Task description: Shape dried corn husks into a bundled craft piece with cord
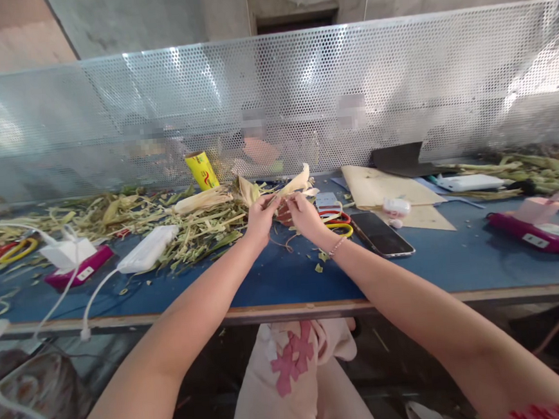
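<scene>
My left hand (261,216) and my right hand (304,215) meet over the middle of the blue table. Both pinch a pale dried corn husk (298,181), whose broad end curls up behind the fingers. Between the fingertips the exact grip is too small to make out. Some reddish-brown stringy material (286,242) hangs just below the hands. Behind my left hand lies a bundle of cream husks (203,200). Shredded green and straw-coloured husk scraps (199,232) spread out to its left.
A black phone (383,233) lies right of my right wrist, near red-and-yellow-handled scissors (343,229). A yellow tube (201,171) stands before the perforated metal screen (299,85). Left are a white power bank (148,249) and a purple power strip (78,267); brown paper (388,185) lies right.
</scene>
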